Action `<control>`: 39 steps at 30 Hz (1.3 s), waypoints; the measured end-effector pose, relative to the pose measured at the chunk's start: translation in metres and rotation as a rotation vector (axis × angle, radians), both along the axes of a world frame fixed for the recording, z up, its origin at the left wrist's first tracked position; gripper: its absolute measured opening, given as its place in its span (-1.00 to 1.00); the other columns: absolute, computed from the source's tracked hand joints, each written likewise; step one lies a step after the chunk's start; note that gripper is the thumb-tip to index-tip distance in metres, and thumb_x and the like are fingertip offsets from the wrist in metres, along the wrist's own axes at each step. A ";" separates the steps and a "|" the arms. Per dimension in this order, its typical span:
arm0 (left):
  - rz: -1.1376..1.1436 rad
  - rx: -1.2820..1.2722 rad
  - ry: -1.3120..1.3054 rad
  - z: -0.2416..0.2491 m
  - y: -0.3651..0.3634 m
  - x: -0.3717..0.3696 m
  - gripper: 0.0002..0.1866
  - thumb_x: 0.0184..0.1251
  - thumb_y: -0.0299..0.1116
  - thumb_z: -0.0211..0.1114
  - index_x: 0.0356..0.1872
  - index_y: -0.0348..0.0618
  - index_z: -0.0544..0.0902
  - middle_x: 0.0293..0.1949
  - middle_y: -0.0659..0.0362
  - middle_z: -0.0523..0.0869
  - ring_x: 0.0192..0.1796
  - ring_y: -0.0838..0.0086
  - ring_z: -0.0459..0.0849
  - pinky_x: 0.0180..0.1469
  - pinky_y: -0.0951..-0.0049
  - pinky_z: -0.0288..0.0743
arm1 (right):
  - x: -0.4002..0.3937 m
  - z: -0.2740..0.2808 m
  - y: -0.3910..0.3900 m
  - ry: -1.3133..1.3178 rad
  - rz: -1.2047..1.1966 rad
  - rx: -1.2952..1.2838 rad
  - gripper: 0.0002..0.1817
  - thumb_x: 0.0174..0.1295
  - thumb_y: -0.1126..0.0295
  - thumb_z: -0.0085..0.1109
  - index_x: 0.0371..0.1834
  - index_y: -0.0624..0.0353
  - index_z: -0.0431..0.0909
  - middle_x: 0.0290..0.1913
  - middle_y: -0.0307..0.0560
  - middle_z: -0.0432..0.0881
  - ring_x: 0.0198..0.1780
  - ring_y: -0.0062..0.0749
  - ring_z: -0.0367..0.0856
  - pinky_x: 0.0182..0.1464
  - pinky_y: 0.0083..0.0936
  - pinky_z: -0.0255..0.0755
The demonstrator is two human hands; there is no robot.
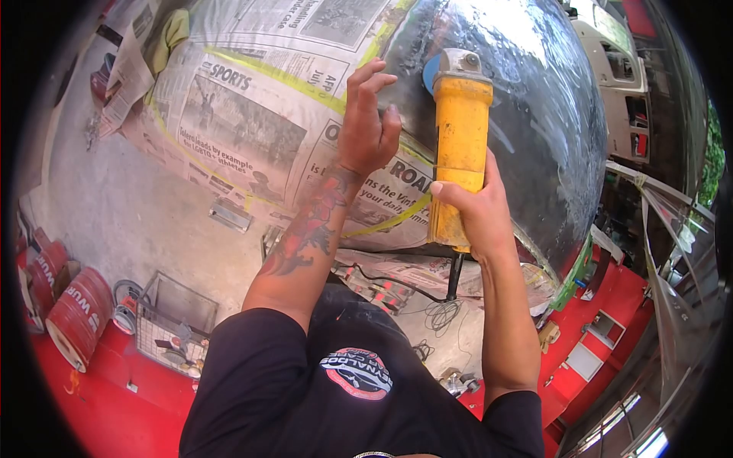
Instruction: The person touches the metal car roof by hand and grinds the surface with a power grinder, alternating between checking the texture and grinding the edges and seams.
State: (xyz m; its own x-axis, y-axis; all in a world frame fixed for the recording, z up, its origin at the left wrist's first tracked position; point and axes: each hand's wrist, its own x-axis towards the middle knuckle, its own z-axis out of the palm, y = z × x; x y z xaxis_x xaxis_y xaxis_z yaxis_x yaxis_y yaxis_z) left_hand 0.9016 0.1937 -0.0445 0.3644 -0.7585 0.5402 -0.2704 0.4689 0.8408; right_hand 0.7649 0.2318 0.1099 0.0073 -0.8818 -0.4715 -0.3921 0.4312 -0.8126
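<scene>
Right hand (487, 216): fingers mostly behind grinder (461, 137) | disc (431, 75): partly hidden | newsprint (244, 122): partly illegible

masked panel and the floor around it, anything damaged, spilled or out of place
The dark panel looks scuffed and blotchy, uneven beside the taped newspaper. Thin cable lies loosely tangled on the floor below the grinder.

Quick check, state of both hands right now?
Left hand: open, fingers loosely bent, nothing visible in it.
Right hand: closed around the yellow grinder.
</scene>
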 end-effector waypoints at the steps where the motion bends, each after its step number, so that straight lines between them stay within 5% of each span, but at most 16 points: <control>1: 0.000 0.002 -0.001 0.000 0.000 0.000 -0.59 0.16 -0.55 0.00 0.10 -0.28 0.40 0.20 -0.11 0.40 0.28 0.08 0.37 0.36 0.17 0.21 | 0.000 0.000 0.000 0.000 0.000 0.001 -0.26 -0.05 0.48 0.31 0.29 0.27 0.25 -0.07 -0.10 0.51 -0.16 -0.46 0.56 -0.08 -0.50 0.48; 14: -0.054 0.026 -0.060 -0.002 -0.003 0.001 -0.54 0.15 -0.54 0.04 0.15 -0.24 0.40 0.21 -0.06 0.44 0.36 0.01 0.32 0.43 0.03 0.11 | -0.011 -0.004 0.006 -0.011 -0.070 -0.027 -0.28 -0.06 0.47 0.32 0.25 0.25 0.27 -0.13 -0.08 0.53 -0.24 -0.40 0.60 -0.19 -0.43 0.56; 19: -0.025 0.161 -0.370 0.004 -0.003 -0.003 -0.50 0.21 -0.38 0.09 0.22 -0.25 0.44 0.27 0.02 0.45 0.43 0.07 0.27 0.47 -0.06 -0.01 | -0.025 0.020 0.039 -0.126 -0.290 -0.012 -0.33 -0.08 0.49 0.32 0.19 0.22 0.29 -0.11 -0.05 0.54 -0.16 -0.33 0.61 -0.10 -0.40 0.55; 26: -0.049 0.349 -0.777 0.009 -0.007 -0.015 -0.43 0.35 -0.16 0.03 0.35 -0.18 0.38 0.43 0.13 0.31 0.53 0.11 0.08 0.52 -0.01 -0.17 | -0.073 0.055 0.125 -0.194 -0.562 -0.198 -0.43 0.03 0.30 0.21 0.09 0.35 0.33 -0.27 0.17 0.59 -0.36 -0.11 0.67 -0.27 -0.26 0.63; 29: -0.017 0.460 -0.921 0.011 -0.009 -0.020 -0.33 0.40 0.05 -0.08 0.44 -0.09 0.27 0.49 0.17 0.21 0.56 0.18 -0.01 0.53 -0.01 -0.23 | -0.102 0.072 0.172 -0.178 -0.704 -0.278 -0.47 0.09 0.26 0.17 0.07 0.37 0.36 -0.27 0.18 0.59 -0.33 -0.10 0.67 -0.24 -0.28 0.62; 32: -0.031 0.491 -0.980 0.014 -0.009 -0.021 -0.30 0.40 0.05 -0.07 0.48 -0.08 0.18 0.52 0.19 0.13 0.57 0.20 -0.05 0.54 0.01 -0.26 | -0.139 0.077 0.226 -0.253 -0.849 -0.385 -0.50 0.15 0.23 0.14 0.05 0.39 0.38 -0.24 0.17 0.59 -0.28 -0.13 0.67 -0.21 -0.33 0.62; 39: -0.130 0.508 -1.165 0.021 -0.030 -0.028 -0.14 0.41 0.25 -0.13 0.49 -0.25 0.07 0.53 0.00 0.04 0.56 0.01 -0.13 0.54 0.07 -0.25 | -0.179 0.107 0.362 -0.229 -1.287 -0.607 -0.47 0.20 0.13 0.16 0.11 0.29 0.36 -0.17 0.06 0.58 -0.24 -0.23 0.64 -0.25 -0.41 0.61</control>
